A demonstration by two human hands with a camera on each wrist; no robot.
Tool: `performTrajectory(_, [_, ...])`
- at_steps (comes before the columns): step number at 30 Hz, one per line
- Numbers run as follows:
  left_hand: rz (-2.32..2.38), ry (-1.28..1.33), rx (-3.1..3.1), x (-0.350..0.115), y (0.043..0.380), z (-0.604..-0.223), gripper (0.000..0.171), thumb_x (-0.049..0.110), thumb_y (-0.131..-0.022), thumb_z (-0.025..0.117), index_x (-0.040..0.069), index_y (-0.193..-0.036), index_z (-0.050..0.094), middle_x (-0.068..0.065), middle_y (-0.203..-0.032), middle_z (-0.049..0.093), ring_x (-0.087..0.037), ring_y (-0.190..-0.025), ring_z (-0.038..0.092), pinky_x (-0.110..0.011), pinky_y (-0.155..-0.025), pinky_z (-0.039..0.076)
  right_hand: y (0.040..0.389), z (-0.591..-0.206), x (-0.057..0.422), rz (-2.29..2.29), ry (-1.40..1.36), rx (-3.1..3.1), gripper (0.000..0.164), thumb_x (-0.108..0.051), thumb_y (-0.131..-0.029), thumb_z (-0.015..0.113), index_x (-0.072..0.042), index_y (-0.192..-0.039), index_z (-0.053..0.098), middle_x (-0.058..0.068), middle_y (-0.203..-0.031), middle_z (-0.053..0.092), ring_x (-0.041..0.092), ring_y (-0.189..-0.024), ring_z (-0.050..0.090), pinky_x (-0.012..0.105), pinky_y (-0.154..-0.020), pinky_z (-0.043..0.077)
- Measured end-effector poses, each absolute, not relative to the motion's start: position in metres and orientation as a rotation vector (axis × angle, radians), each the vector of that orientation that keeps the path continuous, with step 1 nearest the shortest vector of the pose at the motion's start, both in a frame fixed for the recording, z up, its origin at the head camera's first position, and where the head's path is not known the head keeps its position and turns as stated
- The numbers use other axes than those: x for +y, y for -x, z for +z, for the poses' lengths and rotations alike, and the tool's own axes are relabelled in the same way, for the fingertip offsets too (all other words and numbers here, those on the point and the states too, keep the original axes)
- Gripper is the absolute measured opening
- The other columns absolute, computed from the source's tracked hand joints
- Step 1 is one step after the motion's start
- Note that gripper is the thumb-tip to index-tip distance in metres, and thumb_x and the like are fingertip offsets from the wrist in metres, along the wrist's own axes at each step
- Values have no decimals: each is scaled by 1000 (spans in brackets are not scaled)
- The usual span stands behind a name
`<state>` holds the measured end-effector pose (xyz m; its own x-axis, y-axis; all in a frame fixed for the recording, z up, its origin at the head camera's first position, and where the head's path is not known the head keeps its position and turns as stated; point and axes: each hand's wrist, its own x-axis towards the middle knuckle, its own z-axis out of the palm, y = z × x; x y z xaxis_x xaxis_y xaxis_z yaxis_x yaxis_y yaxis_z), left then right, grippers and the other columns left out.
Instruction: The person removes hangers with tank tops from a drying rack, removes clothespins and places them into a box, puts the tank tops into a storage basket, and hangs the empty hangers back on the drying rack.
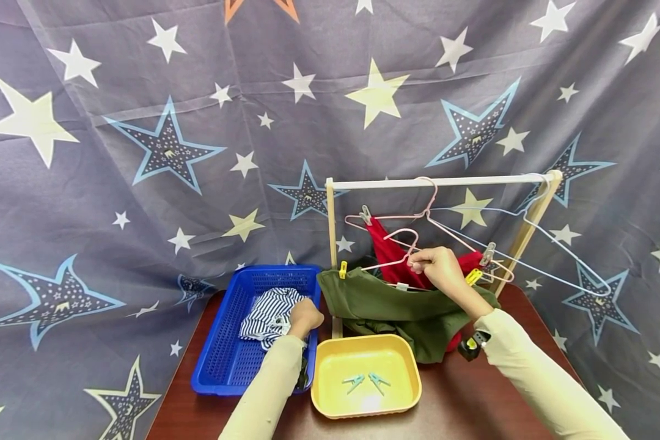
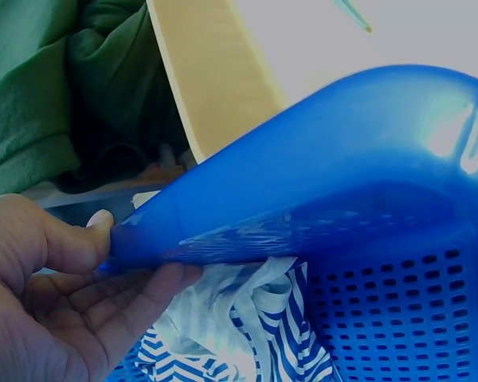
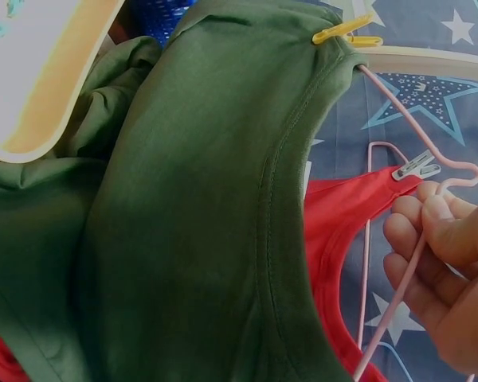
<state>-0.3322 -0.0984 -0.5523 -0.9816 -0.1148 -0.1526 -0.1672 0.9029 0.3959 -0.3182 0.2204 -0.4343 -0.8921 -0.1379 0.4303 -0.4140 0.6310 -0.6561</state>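
My right hand point(image 1: 437, 267) pinches a pink hanger point(image 3: 402, 286) near the base of its hook, in front of the rack. From this hanger hangs a dark green garment point(image 1: 396, 302), with yellow clothespins point(image 1: 343, 269) at both ends. My left hand point(image 2: 72, 294) grips the right-hand rim of the blue basket point(image 2: 303, 151), thumb outside and fingers inside. Beside those fingers, inside the basket, lies a blue-and-white striped garment point(image 1: 266, 311). Behind the green garment, a red garment point(image 1: 384, 244) is clipped with grey clothespins point(image 3: 417, 165) to another pink hanger point(image 1: 430, 214) on the rack.
A rack with a white bar point(image 1: 473, 181) and wooden posts stands at the right, with a light blue hanger point(image 1: 563, 244) on its right end. A yellow tray point(image 1: 321, 400) holds two teal clothespins point(image 1: 355, 382). Behind the brown table point(image 1: 462, 403) hangs a starry grey cloth point(image 1: 330, 110).
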Motion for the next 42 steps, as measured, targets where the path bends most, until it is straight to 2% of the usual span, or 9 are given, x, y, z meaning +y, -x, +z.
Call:
performTrajectory(7, [627,219,2944,-98,330,-550,18,7,-80,68,-5,-92,71,-20,-96,73,-33,-82,70,-42,-70,60,318,-434,219,1129,-440,-2526,16,11,-82,69,-2,-80,78,11,-69,72,17,-62,64,15,-59,47])
performTrajectory(12, [622,213,2952,-99,331,-551,19,8,-80,69,-5,-93,71,-21,-98,73,-34,-85,70,-43,-72,60,317,-435,219,1125,-434,-2533,16,11,-83,69,-2,-80,78,11,-69,72,26,-64,66,15,-59,47])
performTrajectory(14, [622,210,2954,-99,332,-551,18,8,-80,69,-5,-93,71,-20,-97,73,-33,-84,70,-43,-72,60,317,-435,219,1127,-435,-2534,16,11,-83,69,-1,-81,78,12,-69,72,29,-66,68,15,-59,47])
performTrajectory(23, [654,210,2931,-101,330,-549,12,7,-81,67,-3,-87,70,-18,-92,72,-29,-73,67,-37,-62,58,317,-436,219,1127,-441,-2527,16,11,-83,69,-1,-81,78,12,-71,73,30,-66,68,15,-60,47])
performTrajectory(30, [611,201,2958,-99,329,-550,16,8,-80,69,-4,-90,71,-18,-96,74,-31,-86,70,-42,-74,60,317,-439,219,1123,-452,-2522,16,11,-83,70,-3,-80,79,10,-70,73,20,-64,65,15,-59,47])
performTrajectory(36, [597,220,2966,-98,330,-554,15,8,-80,70,-3,-90,71,-18,-97,74,-32,-87,70,-43,-74,60,316,-440,215,1132,-447,-2529,14,10,-83,71,-1,-82,79,12,-72,74,18,-64,66,15,-60,48])
performTrajectory(42, [640,197,2992,-99,327,-555,9,6,-78,70,-2,-83,70,-18,-91,74,-33,-83,70,-45,-74,59,316,-442,214,1121,-440,-2543,14,10,-84,70,-1,-81,80,11,-71,74,18,-65,66,16,-61,48])
